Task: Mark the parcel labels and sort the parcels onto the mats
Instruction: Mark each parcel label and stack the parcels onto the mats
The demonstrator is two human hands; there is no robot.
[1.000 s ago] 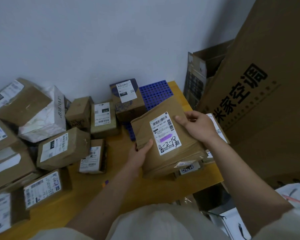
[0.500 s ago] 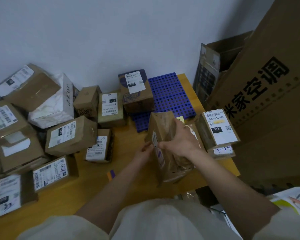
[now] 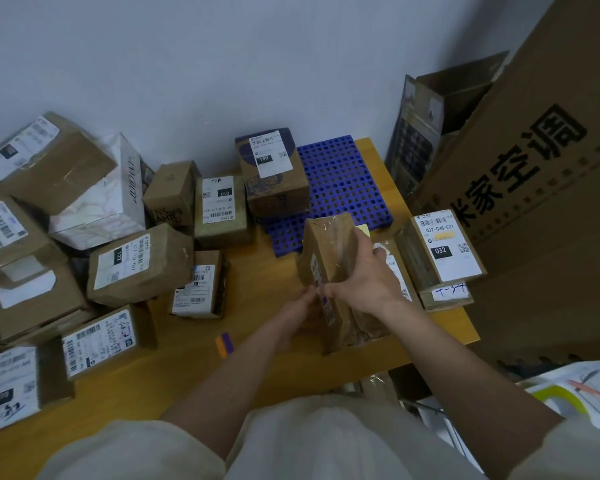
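On the yellow table point(image 3: 257, 368), a brown parcel point(image 3: 329, 258) stands on edge between two hands.
Behind it lies the blue mat point(image 3: 343, 188), bearing one labelled box point(image 3: 274, 174). Right hand point(image 3: 364, 278) clamps fingers over the parcel's upper edge; left hand point(image 3: 300, 306) pinches its near side, label point(image 3: 321, 289) turned left.

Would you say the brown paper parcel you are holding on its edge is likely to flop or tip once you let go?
Probably fairly stiff: the brown paper parcel keeps its shape upright between the left hand and right hand. It stands on a narrow edge on the table, so it seems apt to tip. Its glossy tape may be slippery.
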